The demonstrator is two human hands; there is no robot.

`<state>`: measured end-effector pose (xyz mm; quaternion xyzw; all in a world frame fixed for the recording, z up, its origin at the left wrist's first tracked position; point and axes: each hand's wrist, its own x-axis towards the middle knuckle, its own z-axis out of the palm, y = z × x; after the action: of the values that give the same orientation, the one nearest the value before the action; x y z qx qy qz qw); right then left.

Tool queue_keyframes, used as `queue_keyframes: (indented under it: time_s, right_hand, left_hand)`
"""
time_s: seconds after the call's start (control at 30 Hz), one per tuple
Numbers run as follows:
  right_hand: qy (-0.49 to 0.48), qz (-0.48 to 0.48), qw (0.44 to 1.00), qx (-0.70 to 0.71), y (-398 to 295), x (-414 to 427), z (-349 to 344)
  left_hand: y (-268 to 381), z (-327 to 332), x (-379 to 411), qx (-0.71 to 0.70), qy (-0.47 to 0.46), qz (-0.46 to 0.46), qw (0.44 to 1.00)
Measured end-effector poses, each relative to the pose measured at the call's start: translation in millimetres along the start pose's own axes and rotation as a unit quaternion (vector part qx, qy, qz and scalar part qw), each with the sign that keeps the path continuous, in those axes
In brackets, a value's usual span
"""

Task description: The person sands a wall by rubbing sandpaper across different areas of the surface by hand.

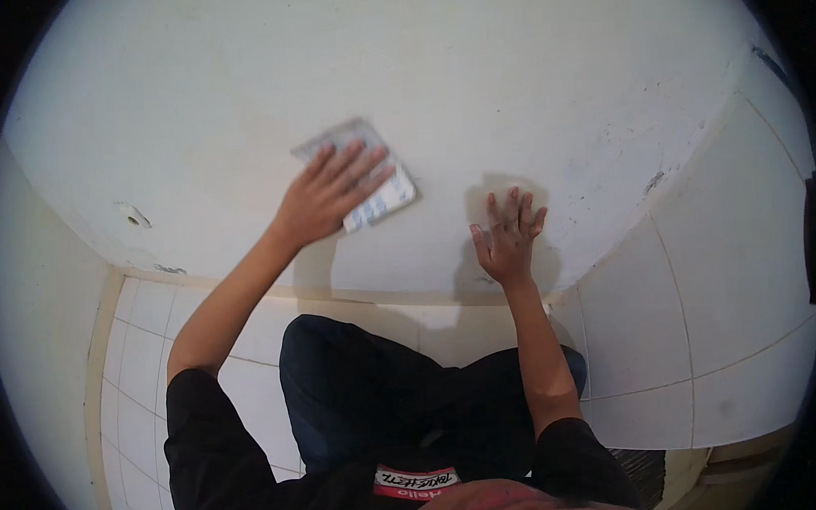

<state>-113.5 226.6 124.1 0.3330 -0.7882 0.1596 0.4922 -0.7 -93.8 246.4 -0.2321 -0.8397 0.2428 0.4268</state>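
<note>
My left hand (pixel 328 190) lies palm-down over a folded sheet (pixel 382 202) against the white wall (pixel 401 66). The sheet shows white with blue print below my fingers, and its upper part looks grey and blurred. Whether it is abrasive paper or a cloth cannot be told. My palm and fingers hide its middle. To the right, my right hand (pixel 510 238) is spread in front of the lower wall and holds nothing. Its shadow falls around it, and contact with the wall is not certain.
A white fitting with a hole (pixel 134 216) protrudes from the wall at left. Flaked patches (pixel 653 182) mark the wall at right. My bent legs (pixel 372 391) are close to the wall base, over white floor tiles (pixel 251 388). Large tiles (pixel 633 341) line the right side.
</note>
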Motion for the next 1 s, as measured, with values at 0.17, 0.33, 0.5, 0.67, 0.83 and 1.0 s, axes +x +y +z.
queue_keyframes:
  time_s: [0.17, 0.33, 0.5, 0.67, 0.83, 1.0]
  right_hand:
    - [-0.015, 0.01, 1.0, -0.003, 0, -1, 2]
    - [-0.009, 0.006, 1.0, -0.003, -1, -2, 3]
    - [-0.012, 0.008, 1.0, -0.004, -3, 0, 2]
    - [-0.018, -0.01, 1.0, -0.008, -1, -1, 0]
    - [-0.014, -0.013, 1.0, -0.007, 0, 0, 0]
    - [-0.007, 0.001, 1.0, -0.003, -2, 0, 3]
  left_hand:
    - [-18, -6, 25, 0.004, 0.045, -0.03, 0.999]
    - [24, 31, -22, -0.001, 0.02, 0.012, 1.0]
    - [45, 41, -66, -0.005, -0.042, 0.085, 0.995]
    - [29, 21, -43, -0.053, -0.011, -0.014, 0.998]
    - [5, -1, 7, -0.046, 0.045, -0.099, 0.993]
    - [25, 24, -21, -0.04, 0.001, -0.051, 0.998]
